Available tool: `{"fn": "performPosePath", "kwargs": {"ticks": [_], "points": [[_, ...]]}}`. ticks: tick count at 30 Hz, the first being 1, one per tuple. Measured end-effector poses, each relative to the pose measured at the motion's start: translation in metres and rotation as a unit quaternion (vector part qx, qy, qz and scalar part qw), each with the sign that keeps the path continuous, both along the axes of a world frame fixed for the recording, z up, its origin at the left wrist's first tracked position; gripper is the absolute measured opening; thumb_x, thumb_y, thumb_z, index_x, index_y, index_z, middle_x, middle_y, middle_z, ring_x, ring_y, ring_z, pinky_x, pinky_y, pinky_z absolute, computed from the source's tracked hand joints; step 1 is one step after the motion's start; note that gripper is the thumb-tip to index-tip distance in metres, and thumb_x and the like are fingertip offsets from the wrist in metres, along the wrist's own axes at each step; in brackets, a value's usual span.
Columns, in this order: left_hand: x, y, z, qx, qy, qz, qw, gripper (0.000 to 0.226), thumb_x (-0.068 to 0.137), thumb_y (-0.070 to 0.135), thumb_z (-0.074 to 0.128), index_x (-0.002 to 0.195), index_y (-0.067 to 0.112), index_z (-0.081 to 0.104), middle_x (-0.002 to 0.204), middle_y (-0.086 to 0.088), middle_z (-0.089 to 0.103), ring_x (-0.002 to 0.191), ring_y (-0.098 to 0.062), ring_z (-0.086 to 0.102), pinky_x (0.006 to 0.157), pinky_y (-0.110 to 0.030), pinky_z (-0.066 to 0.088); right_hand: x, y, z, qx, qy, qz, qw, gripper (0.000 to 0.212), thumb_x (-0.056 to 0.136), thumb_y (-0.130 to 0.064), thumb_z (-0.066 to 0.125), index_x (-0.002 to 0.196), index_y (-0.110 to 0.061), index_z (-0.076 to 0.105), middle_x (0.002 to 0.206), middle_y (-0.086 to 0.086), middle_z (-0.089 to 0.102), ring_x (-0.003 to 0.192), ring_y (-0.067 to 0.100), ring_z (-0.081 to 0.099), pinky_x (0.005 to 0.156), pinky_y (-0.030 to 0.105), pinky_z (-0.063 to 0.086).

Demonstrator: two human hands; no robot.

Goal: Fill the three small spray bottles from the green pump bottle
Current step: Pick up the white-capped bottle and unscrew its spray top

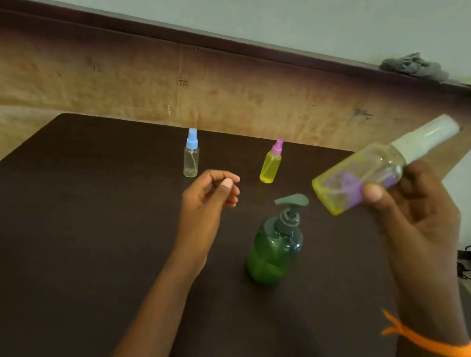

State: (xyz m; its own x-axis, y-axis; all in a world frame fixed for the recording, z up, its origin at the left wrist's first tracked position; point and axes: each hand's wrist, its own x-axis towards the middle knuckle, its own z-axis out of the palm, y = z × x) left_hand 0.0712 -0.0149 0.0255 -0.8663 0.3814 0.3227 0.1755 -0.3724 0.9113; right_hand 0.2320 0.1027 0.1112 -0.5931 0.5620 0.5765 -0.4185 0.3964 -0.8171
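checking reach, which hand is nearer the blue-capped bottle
Left. The left hand hovers just right of the blue-capped bottle; the right hand is far right, holding another bottle.

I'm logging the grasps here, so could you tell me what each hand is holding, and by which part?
The right hand grips a spray bottle with a white cap around its lower body, tilted in the air. The left hand holds nothing, fingers loosely curled.
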Motion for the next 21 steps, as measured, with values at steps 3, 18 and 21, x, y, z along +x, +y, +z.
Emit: {"fn": "performPosePath", "kwargs": {"ticks": [3, 18, 21], "points": [[0.036, -0.032, 0.009, 0.017, 0.031, -0.160, 0.987, 0.014, 0.084, 0.034, 0.065, 0.091, 0.023, 0.070, 0.084, 0.002, 0.068, 0.080, -0.013, 0.063, 0.075, -0.026, 0.052, 0.016, -0.032, -0.021, 0.016, -0.033, 0.035, 0.999, 0.045, 0.067, -0.025, 0.072, 0.109, -0.022, 0.057, 0.101, -0.015, 0.070, 0.096, 0.002, 0.067, 0.077, 0.012, 0.053], [0.060, -0.068, -0.032, -0.074, -0.030, -0.099, 0.992, 0.027, 0.079, 0.002, 0.066, 0.101, 0.018, 0.064, 0.088, 0.013, 0.073, 0.085, 0.000, 0.066, 0.073, -0.012, 0.049, -0.021, -0.038, -0.134, -0.032, -0.237, -0.174, 0.955, 0.072, 0.068, -0.016, 0.081, 0.128, -0.021, 0.042, 0.121, -0.004, 0.046, 0.117, 0.018, 0.048, 0.100, 0.035, 0.044], [0.057, -0.058, -0.039, -0.070, -0.043, -0.071, 0.994, 0.026, 0.083, -0.001, 0.063, 0.099, 0.020, 0.064, 0.086, 0.016, 0.073, 0.085, 0.002, 0.065, 0.075, -0.012, 0.050, -0.035, -0.035, -0.142, -0.007, -0.267, -0.152, 0.951, 0.078, 0.065, -0.015, 0.083, 0.131, -0.013, 0.040, 0.128, 0.002, 0.047, 0.121, 0.020, 0.047, 0.101, 0.033, 0.043]]}}
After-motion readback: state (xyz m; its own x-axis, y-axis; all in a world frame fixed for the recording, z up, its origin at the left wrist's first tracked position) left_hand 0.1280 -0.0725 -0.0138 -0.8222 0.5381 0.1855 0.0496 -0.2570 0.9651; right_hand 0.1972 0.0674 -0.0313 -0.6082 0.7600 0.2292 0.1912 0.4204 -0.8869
